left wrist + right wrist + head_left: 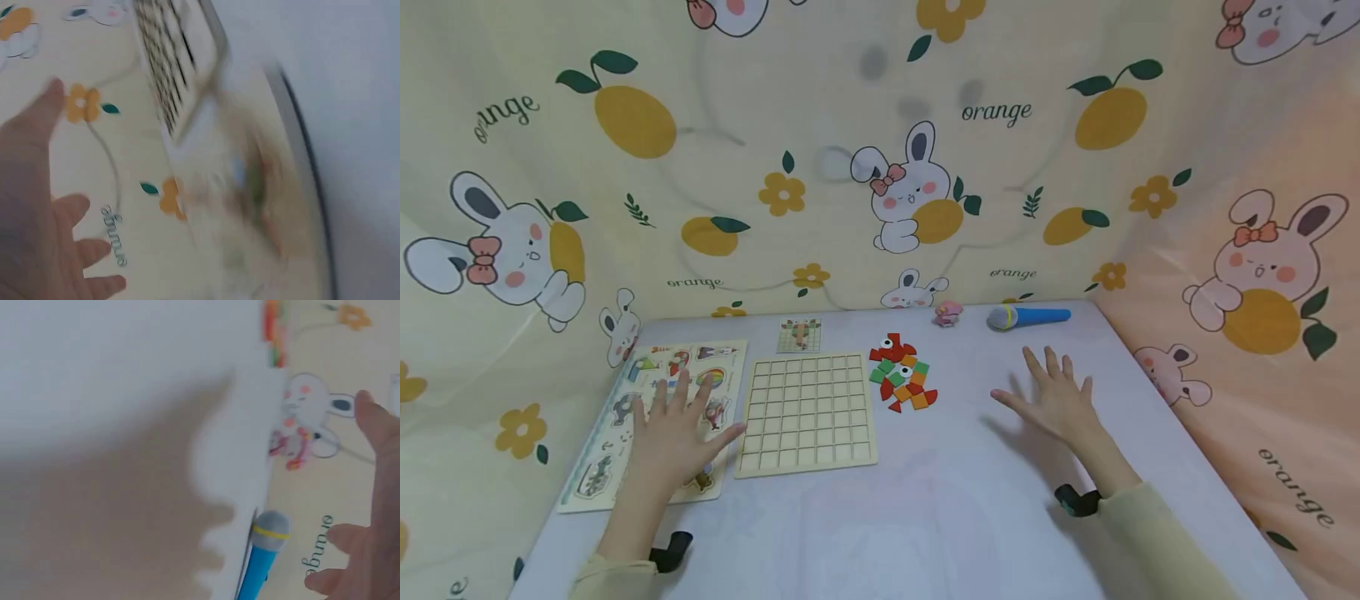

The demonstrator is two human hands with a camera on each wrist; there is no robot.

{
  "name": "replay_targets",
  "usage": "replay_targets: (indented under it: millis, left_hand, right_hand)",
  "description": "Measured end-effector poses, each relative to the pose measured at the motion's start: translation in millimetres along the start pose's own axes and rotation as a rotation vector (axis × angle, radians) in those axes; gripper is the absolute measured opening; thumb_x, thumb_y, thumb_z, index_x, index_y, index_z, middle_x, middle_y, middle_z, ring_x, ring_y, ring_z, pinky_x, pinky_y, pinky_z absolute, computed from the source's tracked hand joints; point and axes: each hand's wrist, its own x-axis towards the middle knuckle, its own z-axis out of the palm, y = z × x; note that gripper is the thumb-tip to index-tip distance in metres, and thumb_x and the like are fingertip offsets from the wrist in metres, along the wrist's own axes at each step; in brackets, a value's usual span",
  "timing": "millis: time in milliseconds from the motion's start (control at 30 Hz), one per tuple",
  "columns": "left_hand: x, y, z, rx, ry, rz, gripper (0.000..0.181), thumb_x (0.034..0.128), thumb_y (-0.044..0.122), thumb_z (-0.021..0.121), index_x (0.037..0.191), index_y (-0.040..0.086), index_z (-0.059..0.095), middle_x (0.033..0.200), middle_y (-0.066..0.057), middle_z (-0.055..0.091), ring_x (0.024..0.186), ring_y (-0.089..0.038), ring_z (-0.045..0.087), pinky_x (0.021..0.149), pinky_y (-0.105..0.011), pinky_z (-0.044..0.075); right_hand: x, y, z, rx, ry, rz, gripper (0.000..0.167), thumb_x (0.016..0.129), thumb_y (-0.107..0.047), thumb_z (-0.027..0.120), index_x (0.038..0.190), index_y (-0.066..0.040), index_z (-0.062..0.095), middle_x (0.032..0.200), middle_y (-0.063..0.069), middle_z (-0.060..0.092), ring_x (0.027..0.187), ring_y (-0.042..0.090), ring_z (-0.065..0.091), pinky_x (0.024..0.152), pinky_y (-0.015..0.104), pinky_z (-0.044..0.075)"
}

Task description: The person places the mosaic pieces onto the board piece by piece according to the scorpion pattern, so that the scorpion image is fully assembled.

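Note:
My left hand [672, 429] is spread with nothing in it, over a wooden picture puzzle board [583, 493] at the left of the table. Beside it lies a pale wooden grid board [807, 412] with bare square cells. Fingers apart and holding nothing, my right hand [1060, 400] hovers above the right part of the table and casts a shadow there. Between the hands, to the right of the grid, lies a loose cluster of red, green and orange tiles [917, 379], a few with eyes printed on them. Behind the grid is a small pattern card [800, 335].
A blue toy microphone [1037, 317] with a grey head lies at the back right, near a small pink figurine [948, 313]. Patterned cloth [850, 100] with rabbits and oranges stands up behind the table and along both sides.

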Motion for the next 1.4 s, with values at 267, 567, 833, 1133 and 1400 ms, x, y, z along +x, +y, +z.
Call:
replay_targets:
  millis: [267,567,833,1133,1400]
  left_hand:
    - [-8.4,46.5,20.2,-0.348,-0.042,0.005,0.104,0.1003,0.064,0.061,0.168,-0.003,0.018,0.169,-0.035,0.022,0.153,-0.060,0.024,0.119,-0.079,0.018]
    - [-9.8,69.9,45.0,-0.525,-0.170,-0.055,0.109,0.0988,0.064,0.063,0.169,-0.001,0.011,0.172,-0.036,0.004,0.157,-0.060,0.009,0.122,-0.075,0.014]
    - [-17.1,74.6,62.6,-0.500,-0.239,-0.099,0.124,0.0878,0.069,0.074,0.169,0.001,0.010,0.173,-0.031,-0.008,0.158,-0.056,-0.003,0.123,-0.072,0.012]
    - [-12.8,61.9,68.5,-0.518,-0.218,-0.056,0.135,0.0752,0.073,0.084,0.169,0.001,0.018,0.177,-0.023,-0.004,0.159,-0.054,0.007,0.124,-0.069,0.020]
    - [-6.3,62.8,74.6,-0.508,-0.189,-0.030,0.135,0.0713,0.070,0.088,0.169,0.005,0.023,0.176,-0.027,-0.002,0.159,-0.055,0.007,0.122,-0.073,0.022]
  right_hand:
    - [6.4,-28.1,21.9,0.407,0.121,-0.051,0.096,0.096,-0.055,0.074,0.165,-0.003,0.033,0.166,0.030,0.037,0.145,0.052,0.045,0.116,0.071,0.037]
    - [36.4,-67.1,68.1,0.631,-0.045,-0.074,0.071,0.101,-0.044,0.072,0.159,-0.010,0.048,0.150,0.017,0.059,0.135,0.038,0.056,0.114,0.057,0.049]
    - [54.5,-79.6,82.4,0.699,-0.098,-0.062,0.062,0.104,-0.036,0.070,0.157,-0.012,0.051,0.155,0.014,0.055,0.144,0.034,0.048,0.124,0.055,0.037]
    - [61.5,-82.0,94.7,0.557,-0.067,-0.130,0.049,0.100,-0.036,0.073,0.142,-0.014,0.065,0.152,0.013,0.056,0.144,0.036,0.045,0.122,0.064,0.035]
    - [48.9,-73.8,93.2,0.508,-0.030,-0.175,0.042,0.095,-0.030,0.077,0.133,-0.014,0.071,0.149,0.011,0.057,0.146,0.036,0.043,0.122,0.067,0.033]
